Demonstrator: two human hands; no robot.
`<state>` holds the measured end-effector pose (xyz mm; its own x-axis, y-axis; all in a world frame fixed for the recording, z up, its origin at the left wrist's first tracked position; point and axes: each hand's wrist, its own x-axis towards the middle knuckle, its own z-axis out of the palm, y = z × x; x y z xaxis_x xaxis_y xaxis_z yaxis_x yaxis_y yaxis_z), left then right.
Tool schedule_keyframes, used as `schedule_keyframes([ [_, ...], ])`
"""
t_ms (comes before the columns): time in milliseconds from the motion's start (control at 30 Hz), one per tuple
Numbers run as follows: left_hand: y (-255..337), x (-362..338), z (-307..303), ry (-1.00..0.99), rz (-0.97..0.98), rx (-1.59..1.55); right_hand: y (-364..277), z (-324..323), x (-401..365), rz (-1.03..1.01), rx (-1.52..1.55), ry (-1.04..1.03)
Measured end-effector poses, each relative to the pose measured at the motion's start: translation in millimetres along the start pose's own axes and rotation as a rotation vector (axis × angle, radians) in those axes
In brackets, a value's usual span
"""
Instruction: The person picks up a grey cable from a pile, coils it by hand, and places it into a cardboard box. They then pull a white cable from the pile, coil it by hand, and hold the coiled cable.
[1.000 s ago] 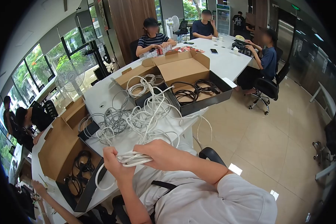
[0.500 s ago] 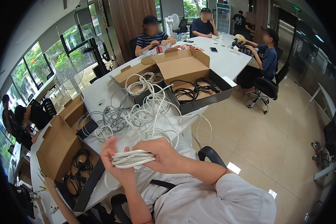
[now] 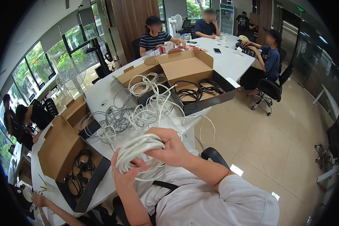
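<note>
A coiled white cable (image 3: 139, 147) is held between my two hands, over my lap at the table's edge. My left hand (image 3: 125, 171) grips the coil's lower left side, its thumb pressed against the loops. On the right side, my right hand (image 3: 169, 147) has its fingers closed around the bundle. A loose loop hangs below the coil. Just beyond my hands lies a tangle of white cables (image 3: 154, 109), with grey cables (image 3: 118, 116) heaped beside it on the table.
An open box (image 3: 207, 103) with coiled black cables stands at the table's right edge. Another open box (image 3: 92, 188) with black cables is at left. Several people sit around the white table (image 3: 105, 88). Someone's arm (image 3: 56, 211) reaches in at lower left. An office chair (image 3: 269, 88) stands right.
The coil has risen and turned, so its loops now face me more openly. My left hand has closed on it from below. The arm at lower left has shifted, now showing its hand.
</note>
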<state>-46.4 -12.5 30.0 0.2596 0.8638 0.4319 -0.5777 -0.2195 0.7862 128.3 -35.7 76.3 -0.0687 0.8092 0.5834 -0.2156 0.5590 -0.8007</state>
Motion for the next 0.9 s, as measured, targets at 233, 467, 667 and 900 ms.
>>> schedule_keyframes([
  [233, 11.5, 1.9, 38.9, 0.279, -0.007, 0.323, 26.4, -7.8, 8.3, -0.039, -0.176, 0.086],
  [467, -1.6, 9.8, 17.3, 0.141, -0.056, 0.003, 17.8, -6.8, 6.9, -0.133, -0.422, 0.099],
  [667, -2.6, 19.7, 19.6, 0.229, -0.037, -0.091, 6.6, 7.6, 8.0, -0.142, -0.211, 0.209],
  [900, 19.1, 47.0, -6.5, 0.082, 0.059, -0.688, 62.6, 30.9, -46.8, -0.309, -0.209, 0.205],
])
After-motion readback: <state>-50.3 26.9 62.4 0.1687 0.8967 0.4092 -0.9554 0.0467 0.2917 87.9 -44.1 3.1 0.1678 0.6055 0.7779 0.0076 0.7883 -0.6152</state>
